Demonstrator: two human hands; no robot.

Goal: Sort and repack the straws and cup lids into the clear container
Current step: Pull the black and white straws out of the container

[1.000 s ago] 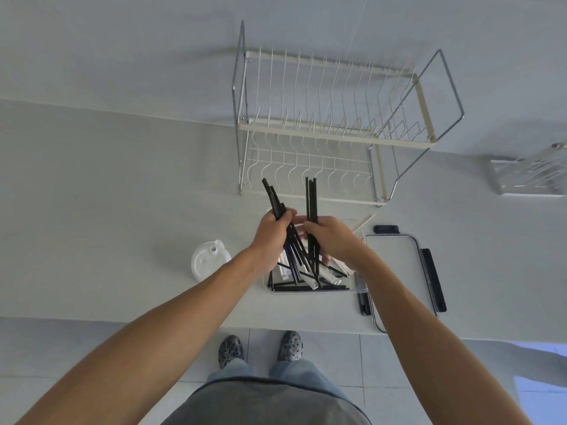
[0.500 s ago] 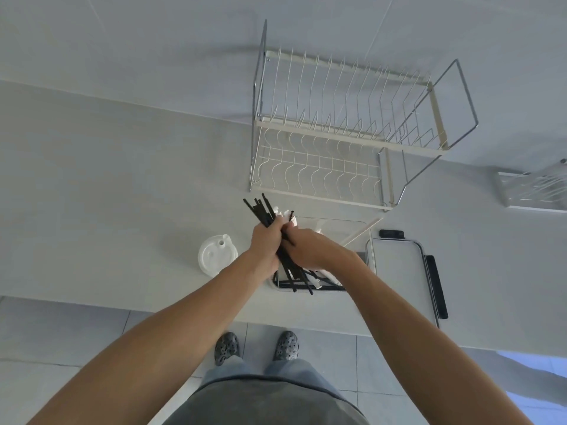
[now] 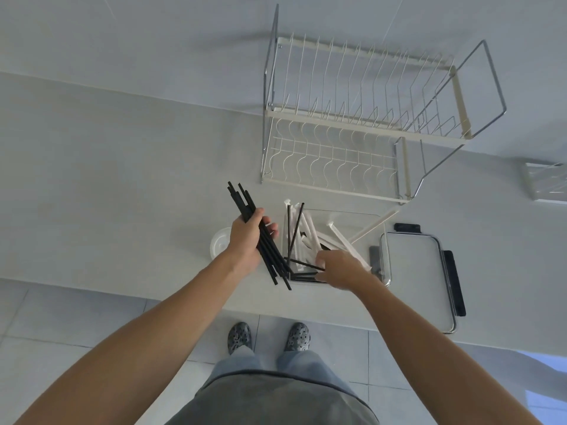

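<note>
At the left, a white lid point(image 3: 219, 246) sits near the bench's front edge. My left hand point(image 3: 248, 240) is clamped around the black bundle point(image 3: 260, 237), now tilted over the container's left side. Half a second ago both hands met on it; my right hand point(image 3: 340, 269) has let go and dropped into the container point(image 3: 380, 240) at the front edge, fingers loosely apart above loose black straws point(image 3: 303, 265) among the white ones point(image 3: 310, 233). So gathering goes on. The container's cover point(image 3: 411, 265) lies just right.
</note>
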